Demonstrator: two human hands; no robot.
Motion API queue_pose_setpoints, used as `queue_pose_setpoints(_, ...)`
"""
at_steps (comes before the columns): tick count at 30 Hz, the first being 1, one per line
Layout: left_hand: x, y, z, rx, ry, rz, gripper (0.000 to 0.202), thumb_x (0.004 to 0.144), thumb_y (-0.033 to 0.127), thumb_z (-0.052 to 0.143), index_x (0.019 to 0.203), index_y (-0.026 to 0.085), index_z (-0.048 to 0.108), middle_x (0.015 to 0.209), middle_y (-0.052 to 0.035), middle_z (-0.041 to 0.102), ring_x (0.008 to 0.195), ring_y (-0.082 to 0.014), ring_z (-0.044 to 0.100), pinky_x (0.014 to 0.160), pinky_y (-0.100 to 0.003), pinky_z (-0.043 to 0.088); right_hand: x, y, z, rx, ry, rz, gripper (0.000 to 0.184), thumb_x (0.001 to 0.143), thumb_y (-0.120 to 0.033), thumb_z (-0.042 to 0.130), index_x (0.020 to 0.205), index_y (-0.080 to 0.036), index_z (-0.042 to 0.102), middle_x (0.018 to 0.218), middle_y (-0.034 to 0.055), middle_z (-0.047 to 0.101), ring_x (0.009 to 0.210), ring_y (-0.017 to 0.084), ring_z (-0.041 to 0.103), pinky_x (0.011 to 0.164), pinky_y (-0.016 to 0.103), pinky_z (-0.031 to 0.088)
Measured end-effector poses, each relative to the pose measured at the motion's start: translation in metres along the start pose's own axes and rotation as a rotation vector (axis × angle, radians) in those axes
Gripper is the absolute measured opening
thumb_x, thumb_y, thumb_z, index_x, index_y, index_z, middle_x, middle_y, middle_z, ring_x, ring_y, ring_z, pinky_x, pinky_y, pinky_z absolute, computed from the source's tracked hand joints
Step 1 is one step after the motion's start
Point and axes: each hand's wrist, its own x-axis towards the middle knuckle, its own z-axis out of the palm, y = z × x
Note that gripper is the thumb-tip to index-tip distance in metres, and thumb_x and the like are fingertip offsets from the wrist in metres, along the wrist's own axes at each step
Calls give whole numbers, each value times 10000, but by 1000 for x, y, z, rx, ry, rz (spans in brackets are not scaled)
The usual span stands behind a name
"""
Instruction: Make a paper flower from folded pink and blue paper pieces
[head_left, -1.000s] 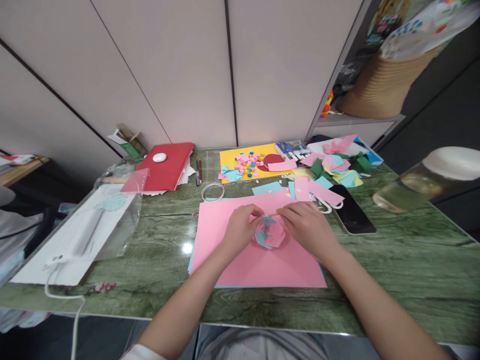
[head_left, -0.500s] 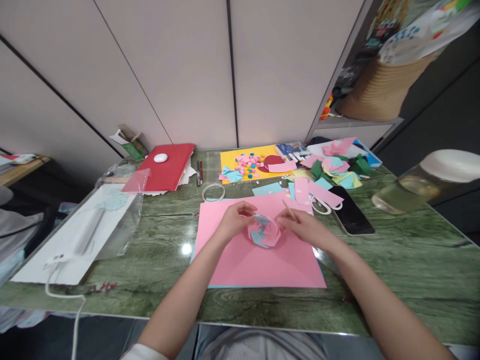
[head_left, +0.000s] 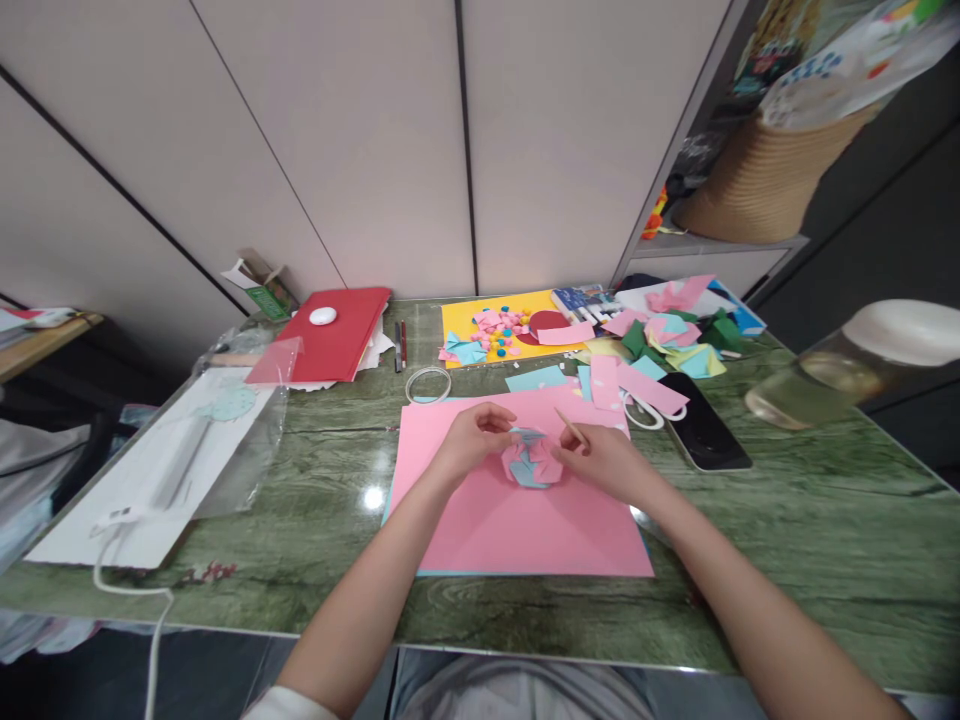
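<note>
A pink and light-blue folded paper flower (head_left: 534,468) is between my two hands, over a stack of pink sheets (head_left: 517,535). My left hand (head_left: 478,436) pinches the flower's left edge, thumb and fingers closed. My right hand (head_left: 604,460) is closed around a thin wooden stick (head_left: 570,426) that points up and to the left. Its fingertips also touch the flower's right edge. The fingers partly hide both rims of the flower.
Pink strips (head_left: 604,383), white-handled scissors (head_left: 646,412) and a black phone (head_left: 705,425) lie to the right. Behind them are paper scraps (head_left: 679,335) and a yellow sheet (head_left: 457,325) with small pompoms. A lidded bottle (head_left: 817,375) stands far right; a red folder (head_left: 337,340) lies left.
The paper flower has turned and tilted between my hands, so its blue part now shows at the top and bottom. The stick has shifted slightly left in my right hand.
</note>
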Motion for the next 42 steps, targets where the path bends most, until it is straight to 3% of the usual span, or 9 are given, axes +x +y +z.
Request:
queue_pose_setpoints(12, -4, 7, 1, 166, -3, 19, 125, 619, 235, 686, 676, 142, 625, 680, -8, 625, 621, -111, 555, 594, -237, 438, -3, -3, -2, -88, 42, -36, 174, 754, -341, 504, 679, -198, 565, 627, -8, 615, 569, 138, 524, 518, 237, 318)
queue_pose_setpoints(28, -1, 5, -3, 332, 12, 158, 95, 634, 219, 673, 696, 156, 637, 704, -13, 657, 649, -121, 580, 617, -233, 433, -3, -5, -4, -79, 12, -14, 188, 759, -362, 504, 689, -199, 568, 638, -9, 613, 568, 129, 497, 524, 231, 296)
queue_pose_setpoints(42, -3, 5, -3, 357, -9, 159, 78, 671, 229, 653, 713, 163, 654, 725, -16, 672, 669, -127, 591, 621, -227, 434, -4, -6, -5, -71, 77, -9, 213, 771, -376, 490, 691, -200, 579, 632, -4, 616, 566, 134, 506, 520, 232, 294)
